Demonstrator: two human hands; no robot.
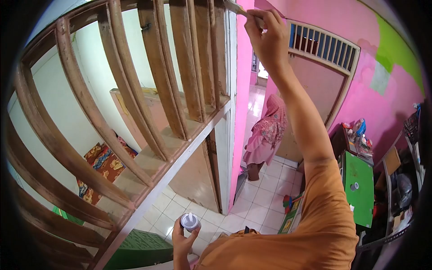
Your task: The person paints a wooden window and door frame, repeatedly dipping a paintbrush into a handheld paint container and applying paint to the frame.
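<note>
Brush (pixel 241 11): gripped in right hand (pixel 271 37), near top right of slatted frame (pixel 155 49); open tub (pixel 191 221): held in left hand (pixel 182 243), lower right of slatted frame; spill onto floor (pixel 245 206) risked, should tub be tilted during overhead reach

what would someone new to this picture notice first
Probably the right hand, raised high at top centre, gripping a brush, and the big wooden bars filling the upper left. Next, the left hand at bottom centre, holding a small open cup. Beyond the raised arm, a person in pink stands on the tiled floor.
</note>
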